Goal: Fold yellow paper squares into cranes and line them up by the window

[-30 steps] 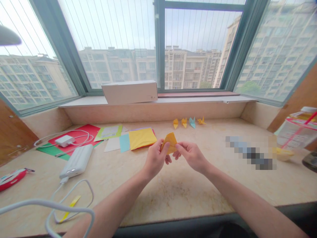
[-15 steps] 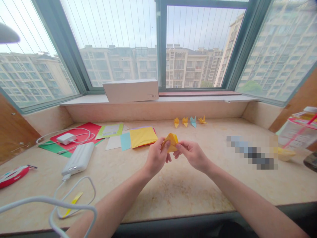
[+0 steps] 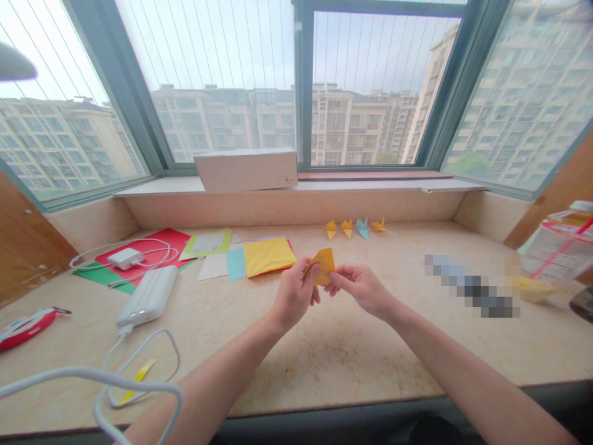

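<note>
Both hands hold a small folded piece of orange-yellow paper (image 3: 323, 264) above the stone counter (image 3: 333, 346). My left hand (image 3: 293, 293) pinches its left side with thumb and fingers closed. My right hand (image 3: 359, 285) pinches the lower right edge, its fingers closed too. A stack of coloured paper sheets (image 3: 264, 256) lies just behind my left hand, with a yellow sheet on top. Several small folded paper cranes (image 3: 354, 227) stand in a row near the back wall.
A white power bank (image 3: 148, 295) with a looping cable (image 3: 139, 371) lies at left, a white charger (image 3: 124, 258) on red paper behind it. A white box (image 3: 246, 169) sits on the sill. A plastic cup with a straw (image 3: 558, 247) stands at far right.
The folded paper has been turned and pressed slightly between my fingers; both hands stay in about the same spot.
</note>
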`<state>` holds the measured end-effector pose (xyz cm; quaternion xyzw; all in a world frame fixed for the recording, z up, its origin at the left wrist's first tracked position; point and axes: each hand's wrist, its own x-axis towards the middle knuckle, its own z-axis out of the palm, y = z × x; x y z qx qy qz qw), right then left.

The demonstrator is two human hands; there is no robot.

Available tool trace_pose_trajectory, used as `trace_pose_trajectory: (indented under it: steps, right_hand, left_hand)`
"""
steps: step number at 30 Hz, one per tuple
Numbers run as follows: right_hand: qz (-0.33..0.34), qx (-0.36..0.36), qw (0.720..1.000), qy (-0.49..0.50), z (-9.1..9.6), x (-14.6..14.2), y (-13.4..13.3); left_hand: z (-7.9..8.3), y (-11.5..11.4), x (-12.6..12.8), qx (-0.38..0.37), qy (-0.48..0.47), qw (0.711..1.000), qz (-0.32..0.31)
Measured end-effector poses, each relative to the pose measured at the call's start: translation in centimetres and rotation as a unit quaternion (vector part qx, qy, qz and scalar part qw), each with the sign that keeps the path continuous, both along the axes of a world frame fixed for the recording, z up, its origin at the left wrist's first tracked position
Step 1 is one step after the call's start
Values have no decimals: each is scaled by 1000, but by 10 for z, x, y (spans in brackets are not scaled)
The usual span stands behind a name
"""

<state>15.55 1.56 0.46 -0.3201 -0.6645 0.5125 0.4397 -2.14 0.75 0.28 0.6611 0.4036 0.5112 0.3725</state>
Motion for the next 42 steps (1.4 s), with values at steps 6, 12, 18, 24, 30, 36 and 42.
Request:
trace_pose_trajectory:
  steps: [6,12,18,24,30,36,42]
  right_hand:
    - [34,-11,999,-1,5,5,-2]
    - [24,5,1000,-7,6,5,-2]
    - [-27,76,995,-56,4,3,-8]
    - [-35,108,990,-88,3,3,-9]
    - [-41,61,995,-71,3,0,-8]
    - [-19,27,998,-59,4,1,-6]
    - [-74,19,997,-24,-2,-2,-2]
  left_hand:
    - [3,-1,-1,11,-19,1000,1]
    - [6,-3,-1,1,-32,999,4]
    - [7,-2,1,-13,-55,998,0]
    - [4,-3,1,-3,-32,999,13]
    - [4,-5,2,-9,-18,1000,3]
    - [5,-4,1,-20,-12,1000,-9]
    - [4,-5,4,-26,-12,1000,-8]
